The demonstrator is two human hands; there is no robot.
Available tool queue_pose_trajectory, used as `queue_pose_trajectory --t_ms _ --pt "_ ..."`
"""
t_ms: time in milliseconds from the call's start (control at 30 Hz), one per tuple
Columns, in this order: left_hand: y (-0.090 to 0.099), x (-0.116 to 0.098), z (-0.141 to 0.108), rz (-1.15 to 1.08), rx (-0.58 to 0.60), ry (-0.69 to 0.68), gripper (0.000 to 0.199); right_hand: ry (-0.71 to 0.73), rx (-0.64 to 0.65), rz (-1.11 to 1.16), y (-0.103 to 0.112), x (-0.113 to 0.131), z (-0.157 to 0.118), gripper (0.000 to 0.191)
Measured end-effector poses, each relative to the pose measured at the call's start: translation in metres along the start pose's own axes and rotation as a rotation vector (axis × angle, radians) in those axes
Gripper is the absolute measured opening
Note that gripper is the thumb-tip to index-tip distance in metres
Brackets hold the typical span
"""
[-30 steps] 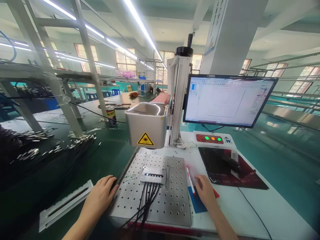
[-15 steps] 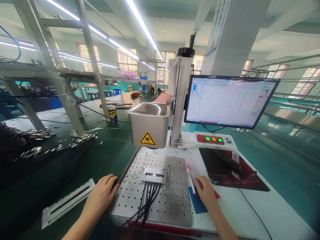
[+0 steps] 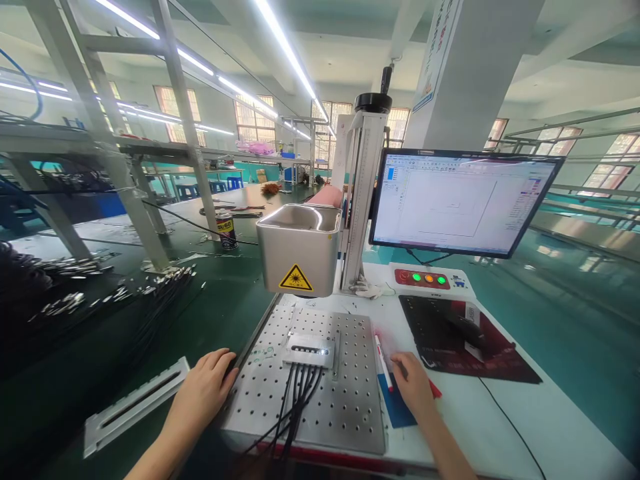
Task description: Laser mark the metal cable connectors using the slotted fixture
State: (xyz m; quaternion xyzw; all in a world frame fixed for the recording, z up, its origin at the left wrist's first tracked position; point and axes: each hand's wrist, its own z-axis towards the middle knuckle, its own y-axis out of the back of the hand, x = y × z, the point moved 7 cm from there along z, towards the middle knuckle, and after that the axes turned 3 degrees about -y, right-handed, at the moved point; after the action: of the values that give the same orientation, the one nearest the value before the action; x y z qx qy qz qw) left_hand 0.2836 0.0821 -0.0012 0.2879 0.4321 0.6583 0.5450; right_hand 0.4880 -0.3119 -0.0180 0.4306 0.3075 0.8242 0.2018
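Centrally, metal fixture (image 3: pixel 307 359), between both hands (image 3: pixel 206 381) (image 3: pixel 413 381)

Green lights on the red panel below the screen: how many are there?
2. The left green light and the right green light sit on either side of the orange light. No hand covers the red panel.

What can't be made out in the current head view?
Head view:
Monitor: text too small to read.
Red object: partly hidden by the right hand.
Cables: upper ends mostly hidden by the fixture.
Forearms: cut off by the bottom edge.
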Motion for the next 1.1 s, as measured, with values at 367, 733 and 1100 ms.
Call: queue_pose_trajectory --t_ms 367,733,1100 --pt "-0.003 0.001 -0.002 0.016 -0.009 -0.006 0.036 0.036 -0.028 -0.032 0.0 -0.001 0.001 0.019" --pt "0.016 -0.024 0.007 -0.005 0.074 0.043 0.032 0.14 0.052 -0.07 -0.019 0.03 0.014 0.024" --pt "-0.023 -0.11 0.037 -0.244 0.291 0.275 0.036 0.448 0.495 -0.282 -0.115 0.119 0.046 0.047"
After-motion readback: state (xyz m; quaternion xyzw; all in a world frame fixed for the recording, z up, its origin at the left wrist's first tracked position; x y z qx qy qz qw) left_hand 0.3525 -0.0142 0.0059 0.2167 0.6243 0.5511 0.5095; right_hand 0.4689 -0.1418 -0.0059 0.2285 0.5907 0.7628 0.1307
